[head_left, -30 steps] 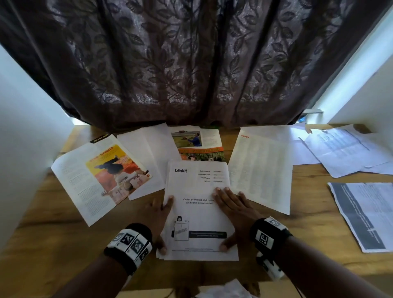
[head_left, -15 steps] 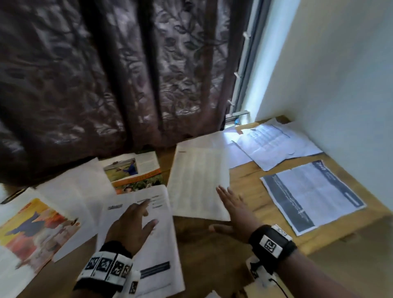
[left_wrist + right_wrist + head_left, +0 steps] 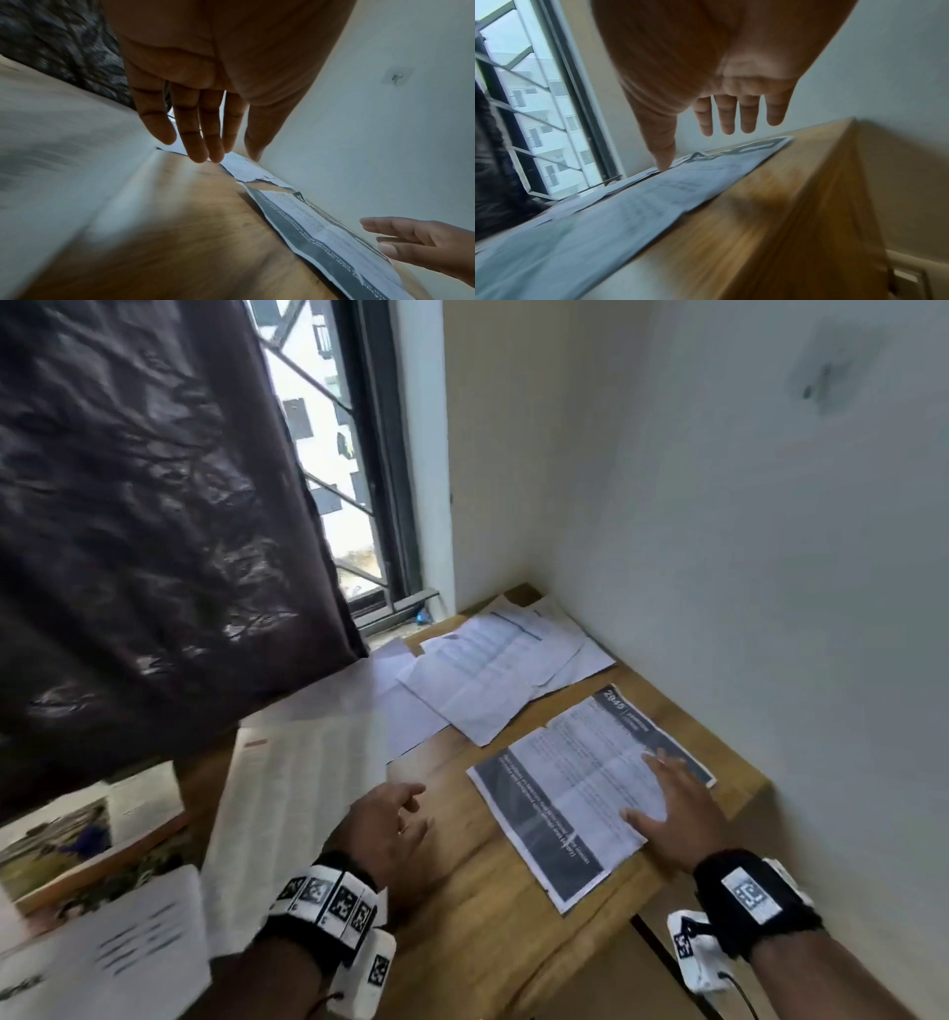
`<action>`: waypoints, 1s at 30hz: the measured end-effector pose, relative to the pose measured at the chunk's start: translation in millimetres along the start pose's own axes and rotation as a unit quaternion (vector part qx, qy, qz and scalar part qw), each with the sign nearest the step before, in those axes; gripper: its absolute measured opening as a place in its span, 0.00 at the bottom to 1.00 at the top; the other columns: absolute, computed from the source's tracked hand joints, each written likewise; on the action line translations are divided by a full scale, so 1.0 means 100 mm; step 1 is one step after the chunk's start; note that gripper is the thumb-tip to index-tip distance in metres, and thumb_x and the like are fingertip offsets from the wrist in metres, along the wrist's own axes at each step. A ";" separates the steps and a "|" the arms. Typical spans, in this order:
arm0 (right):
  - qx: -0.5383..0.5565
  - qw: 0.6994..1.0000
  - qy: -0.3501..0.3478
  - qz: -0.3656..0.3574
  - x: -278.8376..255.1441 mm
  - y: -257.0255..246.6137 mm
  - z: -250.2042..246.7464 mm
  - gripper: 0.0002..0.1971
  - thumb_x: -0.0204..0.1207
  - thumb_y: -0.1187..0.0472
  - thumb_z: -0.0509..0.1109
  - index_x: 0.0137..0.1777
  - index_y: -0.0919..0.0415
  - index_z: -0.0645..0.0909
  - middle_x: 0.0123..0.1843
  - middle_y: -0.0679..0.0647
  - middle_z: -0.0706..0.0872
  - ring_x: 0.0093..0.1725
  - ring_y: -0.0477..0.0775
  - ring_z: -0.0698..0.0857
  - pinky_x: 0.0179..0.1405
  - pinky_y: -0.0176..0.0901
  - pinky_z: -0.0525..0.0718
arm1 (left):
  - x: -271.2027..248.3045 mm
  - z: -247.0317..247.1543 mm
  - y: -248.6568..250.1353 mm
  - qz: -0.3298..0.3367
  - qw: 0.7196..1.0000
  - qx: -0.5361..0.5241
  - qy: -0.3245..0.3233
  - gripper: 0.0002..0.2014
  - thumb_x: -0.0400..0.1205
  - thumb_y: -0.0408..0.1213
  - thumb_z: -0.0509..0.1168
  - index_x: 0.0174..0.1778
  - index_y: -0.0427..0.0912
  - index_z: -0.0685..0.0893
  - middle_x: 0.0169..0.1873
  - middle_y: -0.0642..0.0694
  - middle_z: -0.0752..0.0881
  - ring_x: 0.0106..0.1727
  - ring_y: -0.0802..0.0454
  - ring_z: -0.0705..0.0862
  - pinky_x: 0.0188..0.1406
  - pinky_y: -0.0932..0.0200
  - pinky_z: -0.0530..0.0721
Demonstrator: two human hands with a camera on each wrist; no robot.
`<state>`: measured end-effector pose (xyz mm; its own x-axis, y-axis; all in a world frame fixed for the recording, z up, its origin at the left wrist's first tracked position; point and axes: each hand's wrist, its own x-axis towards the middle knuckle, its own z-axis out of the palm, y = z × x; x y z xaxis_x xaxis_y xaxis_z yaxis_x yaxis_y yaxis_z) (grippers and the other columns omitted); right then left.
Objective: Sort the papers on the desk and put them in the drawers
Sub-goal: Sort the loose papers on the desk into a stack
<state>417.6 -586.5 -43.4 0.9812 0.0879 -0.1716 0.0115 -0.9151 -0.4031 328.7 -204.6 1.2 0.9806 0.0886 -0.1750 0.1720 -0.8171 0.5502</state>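
Observation:
A printed sheet with a dark grey border [image 3: 575,793] [image 3: 321,233] [image 3: 654,194] lies near the right end of the wooden desk [image 3: 462,906]. My right hand [image 3: 667,809] [image 3: 716,130] hovers flat over its right half, fingers straight and spread, thumb tip close to the paper. My left hand [image 3: 395,824] [image 3: 203,140] hangs open above bare wood to the sheet's left, holding nothing. A stack of white folded sheets [image 3: 493,670] lies in the far right corner. A long text sheet [image 3: 303,793] lies left of my left hand.
The white wall [image 3: 744,557] closes the desk's right side, and a dark curtain [image 3: 144,531] hangs over the back left. A magazine [image 3: 77,834] and a white printout [image 3: 118,947] lie at the lower left. The desk's front edge drops off below my right wrist.
The view swung right. Both hands left the white printout and travelled right; my right hand now hovers over the grey-bordered sheet, my left over bare wood.

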 end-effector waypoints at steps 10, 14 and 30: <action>-0.019 0.990 0.032 0.135 0.38 0.55 -0.16 0.41 0.67 0.38 0.81 0.78 0.52 0.74 0.67 0.62 0.79 0.66 0.67 0.77 0.68 0.55 0.77 | 0.82 0.41 0.83 -0.069 0.995 0.057 -0.040 0.29 0.80 0.50 0.70 0.77 0.51 0.73 0.72 0.50 0.75 0.70 0.51 0.77 0.67 0.61 0.72; 0.061 0.990 0.028 0.128 0.42 0.57 -0.17 0.35 0.65 0.46 0.85 0.71 0.53 0.78 0.63 0.58 0.85 0.61 0.64 0.82 0.62 0.55 0.83 | 0.96 0.55 0.82 -0.092 0.994 0.041 -0.048 0.27 0.76 0.47 0.76 0.70 0.51 0.77 0.62 0.48 0.83 0.57 0.51 0.82 0.56 0.60 0.77; 0.383 0.917 0.103 0.042 0.56 -0.30 -0.14 0.08 0.77 0.57 0.78 0.54 0.56 0.88 0.43 0.50 0.92 0.44 0.53 0.90 0.45 0.51 0.89 | 0.09 0.04 0.35 -0.101 0.981 -0.139 0.086 0.05 0.78 0.41 0.73 0.39 0.54 0.84 0.28 0.53 0.86 0.27 0.60 0.84 0.27 0.71 0.76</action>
<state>475.3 -559.2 -28.4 0.9888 -0.1188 -0.0904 -0.1281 -0.3643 -0.9224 343.0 -234.2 15.8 0.9209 0.3476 -0.1767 0.3609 -0.5882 0.7237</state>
